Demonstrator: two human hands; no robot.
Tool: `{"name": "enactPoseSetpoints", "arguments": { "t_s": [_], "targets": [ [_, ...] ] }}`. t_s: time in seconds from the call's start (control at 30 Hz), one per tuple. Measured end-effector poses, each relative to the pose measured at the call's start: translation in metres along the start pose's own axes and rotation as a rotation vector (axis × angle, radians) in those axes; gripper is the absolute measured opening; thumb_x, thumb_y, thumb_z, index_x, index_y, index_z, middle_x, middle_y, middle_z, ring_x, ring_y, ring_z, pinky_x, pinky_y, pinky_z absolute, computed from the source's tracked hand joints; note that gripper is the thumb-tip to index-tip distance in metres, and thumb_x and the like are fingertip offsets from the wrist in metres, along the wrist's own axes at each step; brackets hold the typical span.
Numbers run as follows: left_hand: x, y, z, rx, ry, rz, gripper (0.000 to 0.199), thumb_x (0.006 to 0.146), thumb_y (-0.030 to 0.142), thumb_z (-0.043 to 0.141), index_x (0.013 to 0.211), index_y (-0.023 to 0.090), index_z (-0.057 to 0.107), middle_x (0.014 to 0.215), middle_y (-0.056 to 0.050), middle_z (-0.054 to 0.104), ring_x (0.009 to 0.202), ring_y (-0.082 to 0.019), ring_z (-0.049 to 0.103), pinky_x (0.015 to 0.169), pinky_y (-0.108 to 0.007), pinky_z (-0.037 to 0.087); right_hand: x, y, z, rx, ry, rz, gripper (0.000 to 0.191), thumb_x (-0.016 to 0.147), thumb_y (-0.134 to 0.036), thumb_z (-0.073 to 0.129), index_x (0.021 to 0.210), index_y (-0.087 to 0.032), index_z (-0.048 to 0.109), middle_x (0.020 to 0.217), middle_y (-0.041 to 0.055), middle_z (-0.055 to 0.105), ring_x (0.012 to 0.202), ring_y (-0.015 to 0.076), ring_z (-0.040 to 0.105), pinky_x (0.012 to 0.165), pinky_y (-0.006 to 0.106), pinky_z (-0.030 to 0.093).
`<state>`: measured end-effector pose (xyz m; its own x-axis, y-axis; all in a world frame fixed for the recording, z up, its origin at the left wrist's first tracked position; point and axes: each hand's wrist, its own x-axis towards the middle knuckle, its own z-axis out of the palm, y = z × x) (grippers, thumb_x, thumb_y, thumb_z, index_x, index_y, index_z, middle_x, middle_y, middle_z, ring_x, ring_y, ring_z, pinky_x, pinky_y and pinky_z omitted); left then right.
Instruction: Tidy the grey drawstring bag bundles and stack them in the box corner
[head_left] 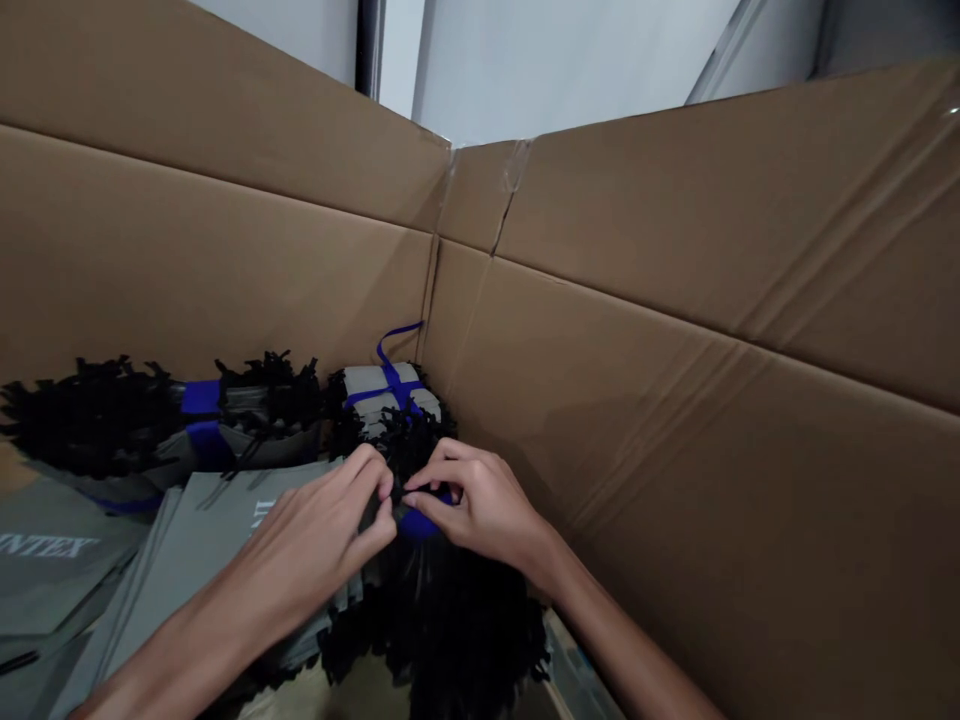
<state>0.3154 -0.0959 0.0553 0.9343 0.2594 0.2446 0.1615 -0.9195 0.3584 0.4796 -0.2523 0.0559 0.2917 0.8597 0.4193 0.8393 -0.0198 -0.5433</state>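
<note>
The right hand (472, 505) has its grip closed on a blue strap (417, 524) around a black-fringed bundle (409, 600); the left hand (315, 530) pinches that bundle, inside a cardboard box (600, 250).

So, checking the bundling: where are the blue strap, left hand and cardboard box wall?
Blue strap (392, 378): head view, where it crosses the gray stack (365, 381).
Left hand (315, 530): head view, on its back.
Cardboard box wall (637, 330): head view, on its right-side panel.
</note>
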Motion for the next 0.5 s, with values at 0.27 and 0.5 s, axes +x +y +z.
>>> {"name": "enactPoseSetpoints", "arguments": {
  "t_s": [0.27, 0.5],
  "targets": [
    [-0.003, -0.010, -0.001, 0.147, 0.082, 0.077, 0.016, 0.105, 0.032, 0.040, 0.098, 0.026, 0.054, 0.095, -0.001, 0.061, 0.079, -0.023, 0.070, 0.063, -0.034, 0.038, 0.004, -0.005, 0.000, -0.086, -0.016, -0.031, 0.008, 0.093, -0.022, 0.078, 0.097, -0.026, 0.082, 0.093, -0.0028, 0.073, 0.075, 0.0126, 0.065, 0.067, 0.026, 0.038],
    [-0.001, -0.007, -0.002, 0.078, 0.082, 0.071, 0.018, 0.106, 0.033, 0.038, 0.098, 0.026, 0.053, 0.096, -0.001, 0.061, 0.079, -0.022, 0.069, 0.066, -0.034, 0.041, 0.006, -0.014, -0.001, -0.108, -0.032, -0.005, 0.017, 0.091, -0.022, 0.075, 0.106, -0.027, 0.081, 0.098, -0.0019, 0.074, 0.078, 0.0141, 0.065, 0.070, 0.028, 0.041]
  ]
}}
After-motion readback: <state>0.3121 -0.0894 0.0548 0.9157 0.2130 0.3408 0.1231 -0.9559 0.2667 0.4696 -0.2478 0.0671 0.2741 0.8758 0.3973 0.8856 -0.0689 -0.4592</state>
